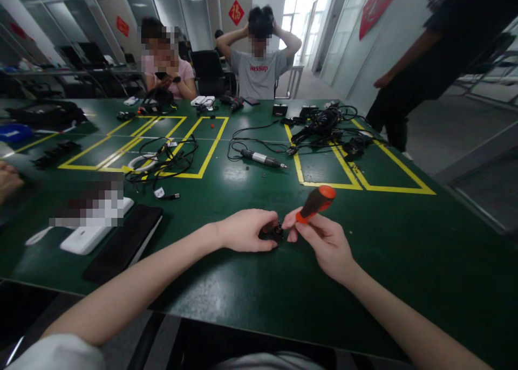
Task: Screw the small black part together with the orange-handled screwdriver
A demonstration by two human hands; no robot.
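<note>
My left hand (pixel 251 231) is closed around a small black part (pixel 277 233) on the green table, thumb and fingers on either side of it. What kind of part it is, I cannot make out. In my right hand (pixel 324 243) is a screwdriver (pixel 318 203) with a black and orange handle. Its handle leans up and to the right, and its lower end points toward the small part. My right fingers hide most of the shaft, so whether the tip touches the part cannot be seen.
Beyond my hands lies a grey and black electric screwdriver (pixel 261 158) with its cord. Tangled black cables (pixel 324 124) sit at the back right, more cables (pixel 165 157) at the left. A black pouch (pixel 123 243) and a white device (pixel 97 227) lie left. Several people are around the table (pixel 404 262).
</note>
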